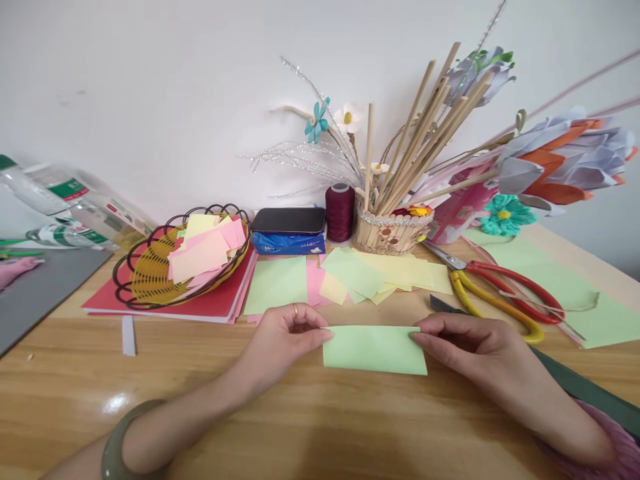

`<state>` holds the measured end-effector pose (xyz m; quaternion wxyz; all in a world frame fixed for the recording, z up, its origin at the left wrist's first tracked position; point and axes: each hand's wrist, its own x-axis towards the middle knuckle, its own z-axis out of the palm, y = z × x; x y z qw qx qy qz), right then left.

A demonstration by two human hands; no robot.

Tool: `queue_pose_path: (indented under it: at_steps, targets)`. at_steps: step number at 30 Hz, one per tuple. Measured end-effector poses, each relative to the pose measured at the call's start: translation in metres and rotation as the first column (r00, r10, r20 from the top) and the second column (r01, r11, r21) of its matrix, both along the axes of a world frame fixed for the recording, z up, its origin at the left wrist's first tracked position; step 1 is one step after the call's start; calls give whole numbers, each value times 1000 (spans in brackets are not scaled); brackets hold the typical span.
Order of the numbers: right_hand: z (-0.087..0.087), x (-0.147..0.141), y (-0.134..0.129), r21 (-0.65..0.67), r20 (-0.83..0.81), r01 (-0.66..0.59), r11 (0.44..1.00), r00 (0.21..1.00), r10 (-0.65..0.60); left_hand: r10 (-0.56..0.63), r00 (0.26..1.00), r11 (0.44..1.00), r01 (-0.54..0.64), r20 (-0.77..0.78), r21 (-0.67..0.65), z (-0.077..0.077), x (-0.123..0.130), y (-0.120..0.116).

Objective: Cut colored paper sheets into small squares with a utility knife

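Note:
A light green rectangular paper [374,350] is stretched level between both hands, above the wooden table. My left hand [293,333] pinches its upper left corner between thumb and fingers; a ring is on one finger. At the upper right corner, my right hand [465,340] pinches the same paper. Behind it lie loose green and yellow sheets [400,270] and a larger pale green sheet [277,283]. Scissors with red and yellow handles [493,293] rest just beyond my right hand, with a dark blade [443,305] beside them.
A woven basket [150,270] with paper pieces [203,250] stands on red sheets [110,300] at left. Further back are a phone [289,220] on a blue pack, a maroon thread spool [340,213] and a stick-filled basket [390,232]. Plastic bottles [75,193] lie far left.

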<state>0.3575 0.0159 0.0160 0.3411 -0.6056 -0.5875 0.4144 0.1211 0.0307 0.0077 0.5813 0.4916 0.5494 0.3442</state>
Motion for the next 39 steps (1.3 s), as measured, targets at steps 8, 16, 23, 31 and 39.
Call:
queue_pose_path:
  at_steps: [8,16,23,31,39]
  targets:
    - [-2,1,0,-51,-28,16,999,999,-18,-6,1000,1000,6,-22,-4,-2,-2,1]
    - [-3,2,0,-113,-81,-3,994,997,-6,24,999,999,-23,43,-22,0,-1,-1]
    - [-6,10,5,-63,-71,-100,993,993,95,27,999,999,-28,40,29,-1,-1,-4]
    - [-9,28,8,469,325,-550,691,835,444,-181,939,714,330,-292,618,-3,-15,0]
    - [-21,34,4,468,730,-825,318,563,386,-239,600,177,800,-763,573,-9,-24,1]
